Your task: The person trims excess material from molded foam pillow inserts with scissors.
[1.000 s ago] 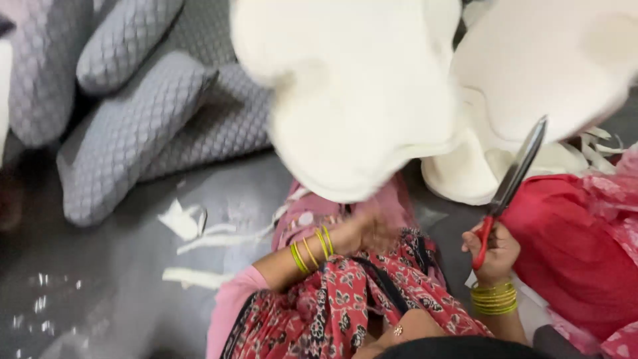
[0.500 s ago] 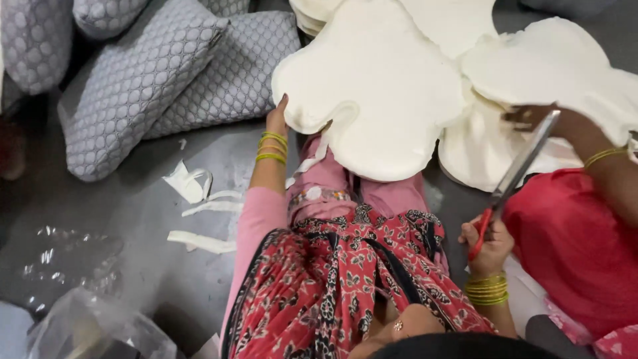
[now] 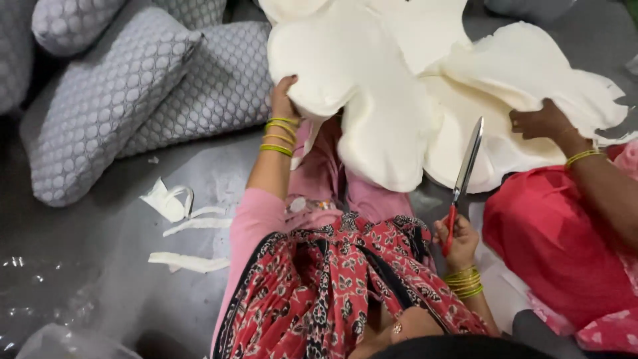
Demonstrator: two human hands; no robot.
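1. Three grey quilted cushions (image 3: 100,100) piled on the floor at far left; three white foam scraps (image 3: 179,213) lying nearer.
2. Left hand (image 3: 282,100), fingers curled tight over the edge of the white foam piece (image 3: 372,86), lifted above the lap.
3. Right hand (image 3: 455,242), fingers closed round the red handles of one pair of scissors (image 3: 464,176), blades together, pointing up.
4. Co-worker's hand (image 3: 541,123) pressing a second foam piece (image 3: 525,73) at right.
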